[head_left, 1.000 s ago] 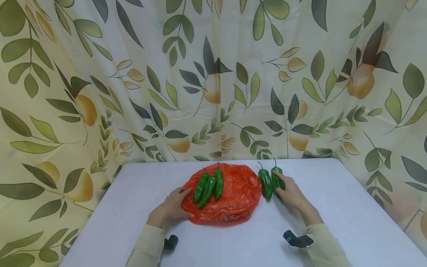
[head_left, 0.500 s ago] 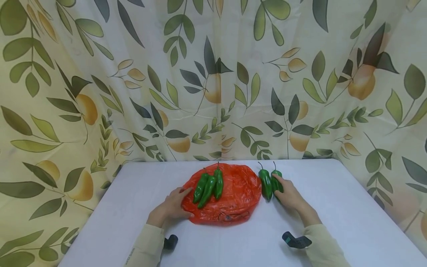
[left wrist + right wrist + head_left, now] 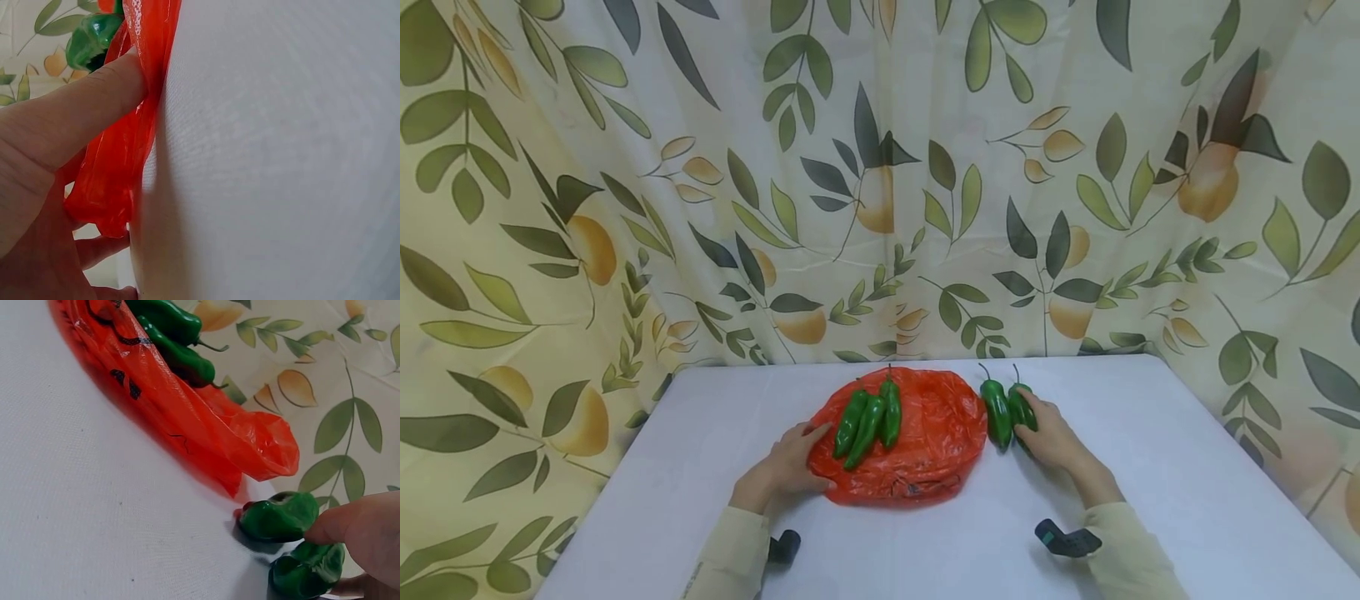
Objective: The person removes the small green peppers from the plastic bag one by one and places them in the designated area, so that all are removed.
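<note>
A crumpled red plastic bag (image 3: pixel 936 429) lies flat on the white table, with 3 long green peppers (image 3: pixel 867 429) on its left part. At the bag's left edge my left hand (image 3: pixel 784 465) rests with fingers spread; in the left wrist view its straight thumb (image 3: pixel 94 103) presses on the red film. Right of the bag, my right hand (image 3: pixel 1054 435) pinches a green pepper (image 3: pixel 1017 407) between thumb and fingers, its lower part hidden. Another green pepper (image 3: pixel 997 414) lies just left of it, by the bag's rim; in the right wrist view the thumb (image 3: pixel 369 528) reaches between these two.
The white table (image 3: pixel 917 550) reaches back to a leaf-and-fruit patterned curtain (image 3: pixel 880 208), which also runs along both sides. Dark wrist devices (image 3: pixel 1067 540) sit by both sleeves.
The right-hand pepper has shifted slightly toward me, together with my right hand, and lies beside its neighbour. My left hand and the bag have stayed in place.
</note>
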Motion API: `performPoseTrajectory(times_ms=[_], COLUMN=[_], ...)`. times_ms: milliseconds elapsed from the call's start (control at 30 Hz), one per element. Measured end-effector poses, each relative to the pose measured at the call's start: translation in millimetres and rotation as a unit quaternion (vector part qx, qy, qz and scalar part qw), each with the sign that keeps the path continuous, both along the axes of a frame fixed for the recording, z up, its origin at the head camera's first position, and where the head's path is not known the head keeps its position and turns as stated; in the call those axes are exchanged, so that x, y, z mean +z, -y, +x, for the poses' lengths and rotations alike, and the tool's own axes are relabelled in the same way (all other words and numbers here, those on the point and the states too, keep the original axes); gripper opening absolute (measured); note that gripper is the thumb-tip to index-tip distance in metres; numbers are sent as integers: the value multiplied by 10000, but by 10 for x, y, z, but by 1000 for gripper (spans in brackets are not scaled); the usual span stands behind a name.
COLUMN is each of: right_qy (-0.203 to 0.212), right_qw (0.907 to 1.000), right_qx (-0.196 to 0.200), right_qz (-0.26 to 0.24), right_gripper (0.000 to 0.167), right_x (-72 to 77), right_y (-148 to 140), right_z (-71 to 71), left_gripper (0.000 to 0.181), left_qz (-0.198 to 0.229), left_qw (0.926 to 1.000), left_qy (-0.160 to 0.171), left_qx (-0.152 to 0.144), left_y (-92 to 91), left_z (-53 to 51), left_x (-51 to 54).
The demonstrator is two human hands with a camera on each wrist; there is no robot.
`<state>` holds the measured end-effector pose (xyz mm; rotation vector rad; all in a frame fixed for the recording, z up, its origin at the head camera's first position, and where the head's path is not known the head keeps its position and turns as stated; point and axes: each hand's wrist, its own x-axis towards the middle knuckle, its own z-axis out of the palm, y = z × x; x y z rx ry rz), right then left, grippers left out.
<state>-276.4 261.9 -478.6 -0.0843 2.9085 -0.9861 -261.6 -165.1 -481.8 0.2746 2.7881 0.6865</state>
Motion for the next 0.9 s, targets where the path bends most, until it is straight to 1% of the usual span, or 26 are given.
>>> performPoseTrajectory(times_ms=[100,267,467,667,800,900], right_qy=[4,-61,-43,-36,66,181], right_qw=[10000,10000,10000,9999,9997,9993], right_qx=[8,53,18,8,-97,-239], right_qz=[-18,-6,38,116,209,218], right_gripper=[70,69,67,67,70,72], right_x=[-14,28,69,54,54,89], right_y=[-1,20,30,5,-15,-18], right_z=[10,28,14,27,40,17], left_gripper=[93,93,93,93,93,93], left_qz=[-24,-48,-27,0,2,2], left_qw=[10000,10000,10000,10000,10000,10000], left_qy=[-9,-13,-27,49,39,-27], left_qx=[-39,-65,-40,9,-29,-44], left_y=[2,5,1,4,5,4], left_z=[10,21,11,13,11,-4], left_x=[-13,-3,18,-8,-17,12])
